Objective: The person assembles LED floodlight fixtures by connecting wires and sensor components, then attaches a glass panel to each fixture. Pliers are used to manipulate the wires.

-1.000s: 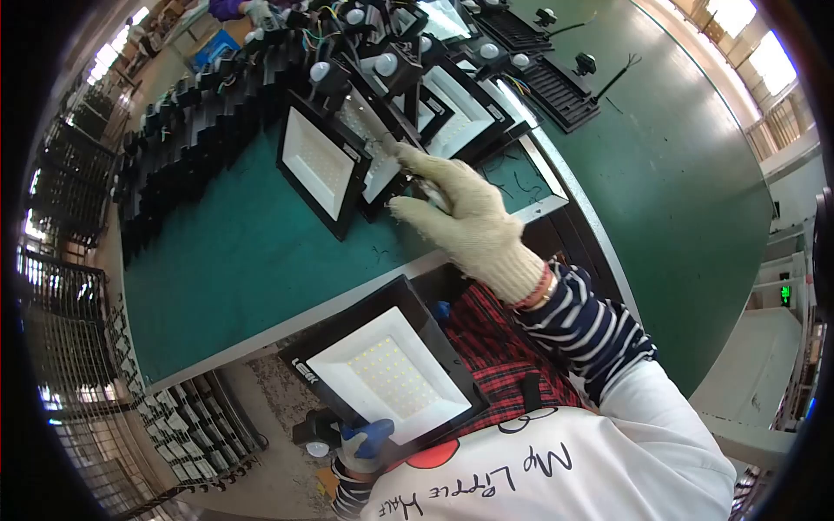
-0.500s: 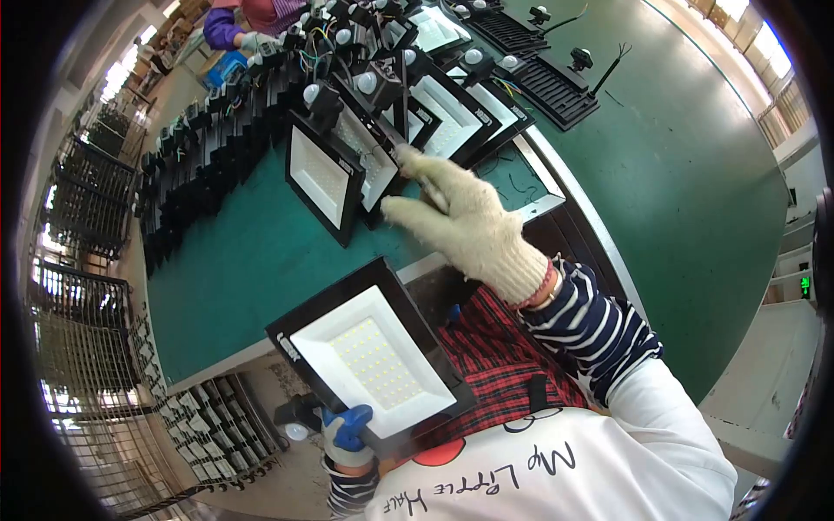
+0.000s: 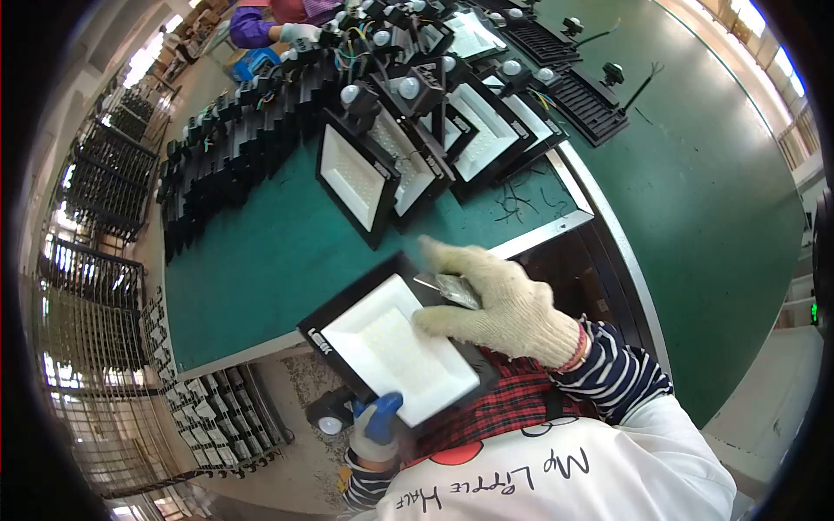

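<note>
My left hand (image 3: 376, 427), in a grey glove with blue fingertips, grips the lower edge of a black-framed LED floodlight (image 3: 395, 347), its thumb over the white reflector. The light is tilted in front of my apron, with a domed motion sensor (image 3: 330, 424) sticking out at the lower left. My right hand (image 3: 508, 308), in a cream knit glove, is over the light's right side. Between its thumb and fingers is a small silvery tool (image 3: 458, 292) with a thin tip; its exact kind is unclear. The thumb overlaps the reflector in this view.
More floodlights (image 3: 356, 178) with sensors lean together on the green table (image 3: 252, 291). Black housings (image 3: 234, 139) are lined up at the left, and others (image 3: 591, 108) lie at the back right. Wire scraps (image 3: 517, 204) lie near the metal edge. A co-worker's gloved hand (image 3: 300, 33) is at the back.
My right hand has come back from the standing floodlights to the light in my left hand. The silvery tool now shows in it. The whole view has shifted slightly.
</note>
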A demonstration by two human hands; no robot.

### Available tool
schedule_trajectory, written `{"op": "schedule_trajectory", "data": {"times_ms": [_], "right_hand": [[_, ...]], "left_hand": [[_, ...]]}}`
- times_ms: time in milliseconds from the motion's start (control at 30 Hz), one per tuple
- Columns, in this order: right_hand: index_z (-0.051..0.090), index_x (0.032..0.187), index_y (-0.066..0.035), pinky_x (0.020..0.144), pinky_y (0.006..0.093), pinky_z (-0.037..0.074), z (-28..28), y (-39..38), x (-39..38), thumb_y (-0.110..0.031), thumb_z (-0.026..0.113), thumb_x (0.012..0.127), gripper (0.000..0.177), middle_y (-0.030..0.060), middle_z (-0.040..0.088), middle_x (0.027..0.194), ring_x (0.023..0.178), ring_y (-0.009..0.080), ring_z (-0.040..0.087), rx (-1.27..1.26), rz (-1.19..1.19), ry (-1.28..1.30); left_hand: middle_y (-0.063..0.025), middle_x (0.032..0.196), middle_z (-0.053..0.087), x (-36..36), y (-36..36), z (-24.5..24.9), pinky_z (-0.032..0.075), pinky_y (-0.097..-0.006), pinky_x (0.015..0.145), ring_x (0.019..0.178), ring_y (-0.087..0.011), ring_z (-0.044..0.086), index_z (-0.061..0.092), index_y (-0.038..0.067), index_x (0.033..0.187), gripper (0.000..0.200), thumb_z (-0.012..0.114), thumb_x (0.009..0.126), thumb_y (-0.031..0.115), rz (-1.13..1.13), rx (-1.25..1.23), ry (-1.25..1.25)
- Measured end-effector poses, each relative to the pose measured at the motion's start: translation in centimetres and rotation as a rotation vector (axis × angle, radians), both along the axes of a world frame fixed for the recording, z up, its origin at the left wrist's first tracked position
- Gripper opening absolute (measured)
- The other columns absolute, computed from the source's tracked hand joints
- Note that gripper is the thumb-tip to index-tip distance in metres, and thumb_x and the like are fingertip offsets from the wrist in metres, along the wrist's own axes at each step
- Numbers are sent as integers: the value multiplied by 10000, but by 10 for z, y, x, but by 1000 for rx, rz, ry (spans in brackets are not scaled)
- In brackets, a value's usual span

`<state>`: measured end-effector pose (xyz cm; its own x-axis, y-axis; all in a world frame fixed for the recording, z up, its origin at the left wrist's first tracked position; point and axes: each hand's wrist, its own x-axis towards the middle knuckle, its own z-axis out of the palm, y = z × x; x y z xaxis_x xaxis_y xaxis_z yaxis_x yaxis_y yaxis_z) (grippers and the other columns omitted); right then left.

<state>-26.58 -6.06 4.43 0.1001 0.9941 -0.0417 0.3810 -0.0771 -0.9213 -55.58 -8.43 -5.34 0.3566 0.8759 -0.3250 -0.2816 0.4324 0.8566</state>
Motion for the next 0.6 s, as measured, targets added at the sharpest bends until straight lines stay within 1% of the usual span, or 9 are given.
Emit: {"op": "schedule_trajectory", "data": {"times_ms": [100,167,200,233,300,333,433,467,600], "right_hand": [[630,1205,16,700,320,574,12,6,7,-466,698,890,580,160,678,957,825,207,697,-256,109,194],[658,1089,20,658,301,563,-11,13,2,-471,680,908,524,117,677,839,723,189,681,-74,14,169],[672,1047,23,660,315,553,-41,27,-3,-479,654,926,517,101,674,784,695,173,659,196,-140,290],[680,1047,14,717,338,545,-37,36,1,-483,624,944,511,111,678,820,766,176,657,-10,-269,449],[682,1083,18,765,340,539,-18,38,20,-453,600,968,492,123,697,869,819,188,666,-110,-227,307],[695,1092,7,742,329,539,-21,36,24,-411,588,983,445,126,706,886,808,190,681,-123,-208,440],[701,1095,1,718,320,535,-9,29,18,-361,587,991,393,131,711,907,814,175,689,90,-93,207],[712,1081,-11,688,322,536,-9,30,15,-346,600,987,366,119,712,875,781,168,691,174,-80,164],[731,1011,-23,598,316,527,-10,36,7,-368,621,980,363,109,692,758,640,171,674,192,-73,146]], "left_hand": [[-224,1406,535,6,2,11,489,-504,1056,1265,-395,565,377,0,1491,810,601,713,-16,10,-208,-158],[-224,1417,527,10,8,16,481,-520,1064,1280,-412,550,371,-6,1493,842,600,683,22,-57,-199,-187],[-233,1424,519,16,12,19,479,-532,1065,1279,-424,547,363,-11,1495,859,585,667,54,-19,-259,-279],[-242,1430,511,23,15,22,478,-544,1065,1278,-436,544,356,-17,1497,878,569,652,86,21,-319,-370],[-254,1437,501,24,24,2,485,-549,1057,1266,-437,552,351,-14,1502,884,557,656,139,49,-336,-587],[-263,1441,494,24,26,-1,492,-550,1051,1257,-435,560,348,-11,1506,888,551,662,175,36,-349,-692],[-279,1450,479,32,28,3,522,-532,1026,1237,-427,579,340,-20,1508,894,555,677,231,8,-466,-1017],[-255,1450,486,31,27,2,533,-522,997,1222,-397,591,348,1,1510,847,584,740,262,-12,-422,-955],[-249,1390,512,27,21,0,542,-507,958,1162,-387,604,373,-6,1483,824,594,743,282,20,-385,-816]]}}
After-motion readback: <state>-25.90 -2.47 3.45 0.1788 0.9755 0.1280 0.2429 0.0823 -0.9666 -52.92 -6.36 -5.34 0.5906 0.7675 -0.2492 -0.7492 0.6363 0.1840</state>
